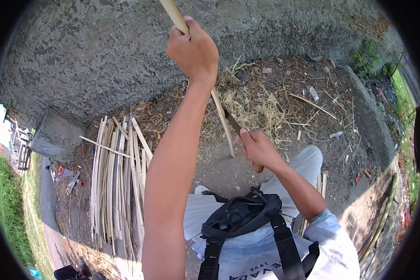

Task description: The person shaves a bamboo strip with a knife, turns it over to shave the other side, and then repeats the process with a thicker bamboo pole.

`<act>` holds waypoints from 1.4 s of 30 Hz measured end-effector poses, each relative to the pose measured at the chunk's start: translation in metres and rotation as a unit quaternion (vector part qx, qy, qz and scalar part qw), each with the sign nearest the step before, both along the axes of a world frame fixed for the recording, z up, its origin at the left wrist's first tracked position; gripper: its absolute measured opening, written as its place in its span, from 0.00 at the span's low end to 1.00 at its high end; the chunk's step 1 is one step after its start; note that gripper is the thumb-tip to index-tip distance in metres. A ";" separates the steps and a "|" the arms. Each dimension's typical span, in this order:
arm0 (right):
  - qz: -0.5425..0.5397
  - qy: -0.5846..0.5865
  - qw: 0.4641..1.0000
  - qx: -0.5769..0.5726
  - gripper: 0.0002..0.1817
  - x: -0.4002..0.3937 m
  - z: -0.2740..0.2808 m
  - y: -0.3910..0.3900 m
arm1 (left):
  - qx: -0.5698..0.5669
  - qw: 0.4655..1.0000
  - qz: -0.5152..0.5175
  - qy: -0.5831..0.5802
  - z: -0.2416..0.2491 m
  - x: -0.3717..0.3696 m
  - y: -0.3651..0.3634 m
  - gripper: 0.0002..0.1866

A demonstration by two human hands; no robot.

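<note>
Grey and rough-faced, the wall (102, 56) fills the upper part of the view, its surface pitted and patchy. Below it spreads brown ground (214, 173), littered with leaves and scraps. To the left lies a stack of pale strips (111, 182), most of them side by side, with one set crosswise near the far end. Ahead and to the right, dry shavings (268, 112) form a loose, tangled patch. A concrete block (58, 135) stands near the wall, beyond the stack. One long strip (223, 119) is in hand, slanting from the top edge down in front of the person; the wrist and forearm hide its middle. A black bag (242, 212) sits strapped across the chest. Beside the strip's lower part is a knife (234, 123), its blade angled towards the wood; whether the edge touches cannot be told. The left hand (194, 51) clasps the strip's upper part firmly, fingers curled around it. The right hand (256, 149) wraps the knife's handle, whose end shows below the palm.
</note>
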State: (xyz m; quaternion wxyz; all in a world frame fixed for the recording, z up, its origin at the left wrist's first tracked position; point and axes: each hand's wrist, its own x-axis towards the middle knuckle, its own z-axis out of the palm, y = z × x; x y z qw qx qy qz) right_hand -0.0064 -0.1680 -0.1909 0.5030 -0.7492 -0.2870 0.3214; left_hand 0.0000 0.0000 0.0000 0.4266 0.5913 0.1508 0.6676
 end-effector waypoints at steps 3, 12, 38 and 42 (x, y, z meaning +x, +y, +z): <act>-0.032 0.078 0.992 0.095 0.29 -0.034 0.025 -0.010 | 0.003 0.999 0.022 0.027 -0.024 -0.006 -0.008 0.21; -0.047 0.141 0.981 0.127 0.27 -0.027 0.024 -0.002 | 0.039 0.999 0.014 -0.006 -0.021 -0.001 0.002 0.21; -0.072 0.110 0.991 0.022 0.29 -0.012 -0.029 -0.016 | 0.034 0.999 -0.001 0.002 -0.019 0.000 -0.002 0.19; -0.062 -0.069 0.996 -0.014 0.26 -0.030 -0.053 -0.001 | 0.050 0.998 0.022 -0.025 -0.018 0.016 -0.012 0.20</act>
